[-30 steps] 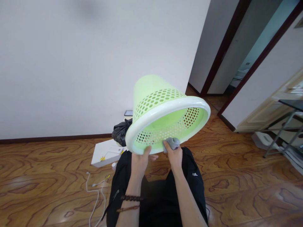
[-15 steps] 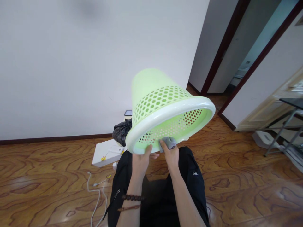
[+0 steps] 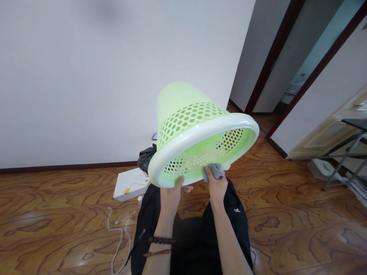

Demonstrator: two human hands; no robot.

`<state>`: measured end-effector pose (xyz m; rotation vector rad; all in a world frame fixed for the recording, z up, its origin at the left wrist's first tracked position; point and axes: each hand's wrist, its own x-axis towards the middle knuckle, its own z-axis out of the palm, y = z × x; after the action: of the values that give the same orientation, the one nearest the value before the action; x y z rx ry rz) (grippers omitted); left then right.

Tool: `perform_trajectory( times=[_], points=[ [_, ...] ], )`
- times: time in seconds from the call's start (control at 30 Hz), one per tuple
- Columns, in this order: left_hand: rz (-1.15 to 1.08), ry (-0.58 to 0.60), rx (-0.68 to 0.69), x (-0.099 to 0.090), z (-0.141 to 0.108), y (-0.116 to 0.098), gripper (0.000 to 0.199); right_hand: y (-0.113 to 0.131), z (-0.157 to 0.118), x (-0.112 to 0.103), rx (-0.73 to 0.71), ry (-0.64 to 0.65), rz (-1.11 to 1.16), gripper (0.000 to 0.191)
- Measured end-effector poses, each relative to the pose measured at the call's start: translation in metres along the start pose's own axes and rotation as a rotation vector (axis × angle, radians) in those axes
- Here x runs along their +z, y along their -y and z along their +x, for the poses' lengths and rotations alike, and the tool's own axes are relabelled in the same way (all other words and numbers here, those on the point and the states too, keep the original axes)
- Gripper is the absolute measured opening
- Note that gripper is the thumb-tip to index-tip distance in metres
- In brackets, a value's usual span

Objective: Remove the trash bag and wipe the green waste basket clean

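A light green plastic basket (image 3: 180, 99) with a band of holes and a pale rim is held up on its side, its opening tilted down towards me. My left hand (image 3: 172, 194) grips the lower left of the rim, thumb on the inner side and fingers beneath. Further right, my right hand (image 3: 216, 187) presses a grey cloth (image 3: 214, 172) against the lower rim. Parts of the fingers of both hands are hidden.
On the wooden floor (image 3: 57, 214), left of my knees, lie a white box (image 3: 132, 183) and a white cable (image 3: 119, 229). A black plastic bag (image 3: 146, 157) is behind the basket. A stool (image 3: 352, 149) stands at the right.
My right hand and the grey cloth have moved right along the rim. The basket has shifted slightly left, with my left hand still on it.
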<state>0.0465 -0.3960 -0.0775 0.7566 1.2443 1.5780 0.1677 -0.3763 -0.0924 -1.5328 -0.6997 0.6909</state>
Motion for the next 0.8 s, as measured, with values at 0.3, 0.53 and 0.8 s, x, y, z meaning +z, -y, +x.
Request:
perform_trajectory(
  times=[0.3, 0.53, 0.8],
  points=[
    [-0.026, -0.019, 0.019, 0.001, -0.002, -0.002, 0.051, 0.007, -0.008, 0.004, 0.004, 0.071, -0.020, 0.051],
    [0.000, -0.008, 0.007, 0.001, -0.002, -0.001, 0.052, 0.007, -0.011, 0.006, 0.029, 0.081, -0.046, 0.054],
    [-0.031, -0.003, 0.008, 0.004, -0.005, -0.003, 0.051, 0.010, -0.007, 0.005, 0.036, 0.028, 0.025, 0.055]
  ],
)
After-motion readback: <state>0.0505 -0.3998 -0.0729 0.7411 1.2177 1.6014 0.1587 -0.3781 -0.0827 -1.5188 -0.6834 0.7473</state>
